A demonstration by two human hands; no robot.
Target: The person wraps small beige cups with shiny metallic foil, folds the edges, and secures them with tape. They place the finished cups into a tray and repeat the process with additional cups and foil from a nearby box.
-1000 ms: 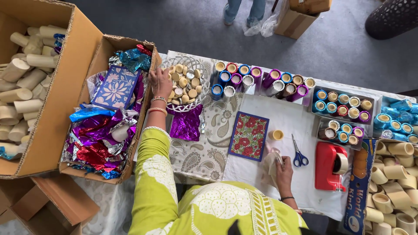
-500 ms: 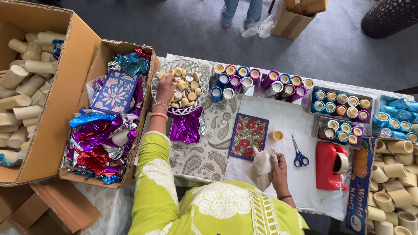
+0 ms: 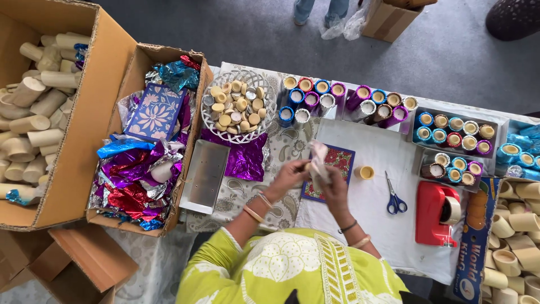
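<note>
- Pale cardboard tube (image 3: 318,163) — light, thin-walled, easily crushed by a hard squeeze; probably stiff enough along its length, softer at the open ends.
- Held just above the near-left corner of the red patterned card (image 3: 331,171), between both hands.
- Best taken around the middle with fingertips, not at the rim.
- Left hand (image 3: 291,174) closed around the tube's near-left side, fingers curled, small round piece possibly pinched at the fingertips — too small to tell.
- Right hand (image 3: 335,184) wrapped against the tube's right side, fingers pressed together on it.
- Small yellow cap (image 3: 367,172) just right of the card, untouched.
- Blue-handled scissors (image 3: 394,198) further right of the card; red tape dispenser (image 3: 437,213) beyond.
- White wire basket (image 3: 239,106) of round caps up-left of the card; purple foil sheet (image 3: 241,157) left of it.
</note>
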